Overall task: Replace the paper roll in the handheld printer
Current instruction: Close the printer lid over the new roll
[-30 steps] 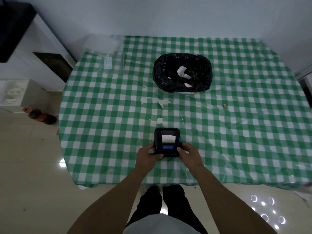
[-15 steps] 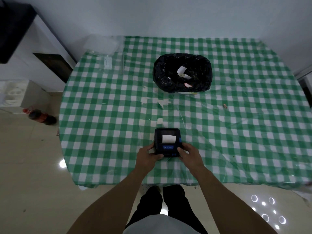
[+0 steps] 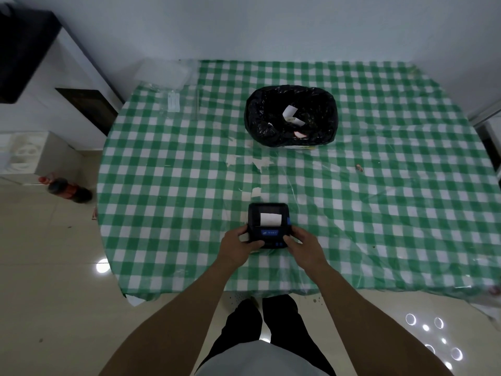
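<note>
The black handheld printer (image 3: 269,213) rests on the green-and-white checked tablecloth (image 3: 168,185) near the table's front edge. A white strip of paper (image 3: 270,219) shows on its top, above a blue label. My left hand (image 3: 238,246) grips the printer's near left corner, thumb across the front. My right hand (image 3: 305,244) grips the near right side, fingers by the small blue buttons. The printer's lid looks shut.
A bin lined with a black bag (image 3: 291,115), holding paper scraps, stands further back in the middle. Torn paper bits (image 3: 256,192) lie between bin and printer. Clear plastic packaging (image 3: 165,74) sits at the back left corner. A cola bottle (image 3: 67,189) lies on the floor at left.
</note>
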